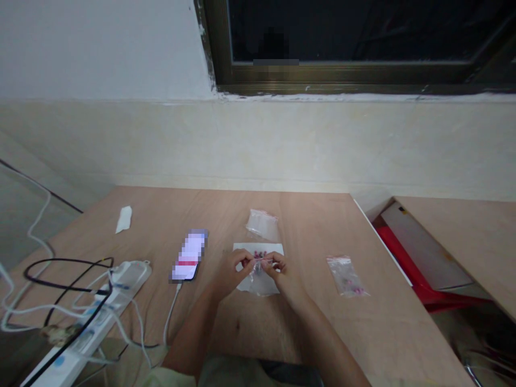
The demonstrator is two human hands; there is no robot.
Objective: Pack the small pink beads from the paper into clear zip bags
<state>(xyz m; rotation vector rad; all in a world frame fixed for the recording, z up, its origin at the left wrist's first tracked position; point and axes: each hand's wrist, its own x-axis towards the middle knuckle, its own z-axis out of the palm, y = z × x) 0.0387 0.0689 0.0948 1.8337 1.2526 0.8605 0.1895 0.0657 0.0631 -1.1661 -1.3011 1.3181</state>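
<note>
My left hand [233, 267] and my right hand [278, 267] meet over the middle of the wooden table [306, 215], both pinching the top edge of a small clear plastic bag [260, 279]. The bag hangs down over a white sheet of paper [278, 249] that carries several small pink beads [259, 252]. Behind the paper lies another clear plastic bag [263, 224]. To the right of my hands lies a third clear bag [346, 276] with a few pink beads at its bottom.
A phone [188, 255] on a white cable lies left of my hands. A white power strip [100, 306] with black and white cords sits at the left edge. A white scrap [124, 219] lies far left. A red chair [419, 269] stands right of the table.
</note>
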